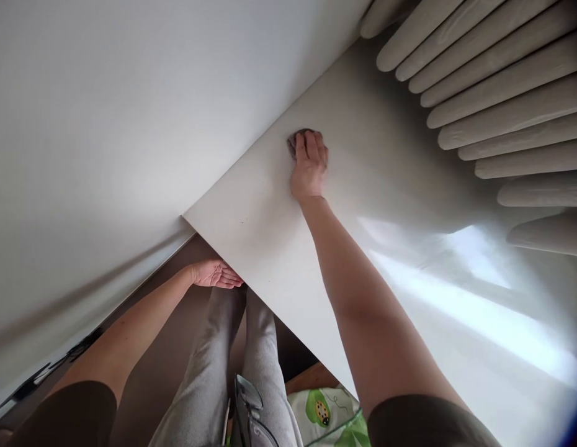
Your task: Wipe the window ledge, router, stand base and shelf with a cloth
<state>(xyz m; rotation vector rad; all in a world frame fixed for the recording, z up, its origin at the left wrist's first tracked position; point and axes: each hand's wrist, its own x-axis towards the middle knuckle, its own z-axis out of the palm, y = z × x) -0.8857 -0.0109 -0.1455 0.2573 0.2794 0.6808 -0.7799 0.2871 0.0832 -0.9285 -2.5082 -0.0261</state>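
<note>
Cloth (293, 144) is pressed onto white panel (251, 248) by curled fingers of right hand (309, 166); flat, even contact is best kept. Left hand (213, 274), fingers together, is rested at panel's near edge.

Small grey-brown cloth (292, 144), bunched, pressed on white panel (372, 136). Mostly hidden under R hand (309, 167), just top-left edge visible.

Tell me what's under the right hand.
A dark cloth pokes from under the right hand, on the white panel; most of the cloth is covered.
</note>
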